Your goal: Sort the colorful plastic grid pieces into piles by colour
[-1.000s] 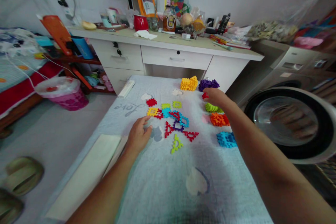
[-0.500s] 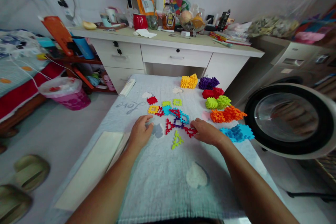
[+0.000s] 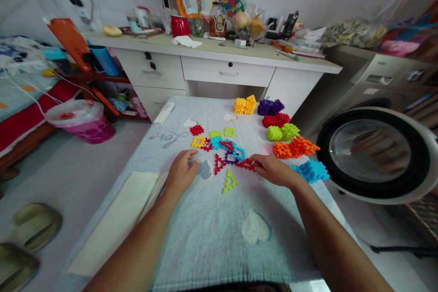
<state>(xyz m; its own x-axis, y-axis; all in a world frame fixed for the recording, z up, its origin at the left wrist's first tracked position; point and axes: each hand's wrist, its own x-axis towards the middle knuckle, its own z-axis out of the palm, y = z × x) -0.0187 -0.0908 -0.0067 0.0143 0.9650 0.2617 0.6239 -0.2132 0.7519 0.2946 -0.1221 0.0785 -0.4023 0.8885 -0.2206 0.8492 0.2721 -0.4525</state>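
Observation:
My right hand has its fingertips closed on the right end of a red triangular building piece, which lies beside a dark purple square frame piece. Left of that square is another red triangular piece, and a lime green triangular piece lies nearer to me. Resting on the cloth, my left hand is empty, with thumb and fingers apart. Blue pieces, a yellow square, a red toothed piece and a green square are spread just beyond.
Sorted piles of yellow, purple, red, green, orange and blue pieces line the table's right side. A washing machine's round door stands open at right. A cluttered desk stands behind.
My right hand has shifted the red triangular piece slightly away from me and turned it, bringing it closer against the purple square. My left hand stays in place.

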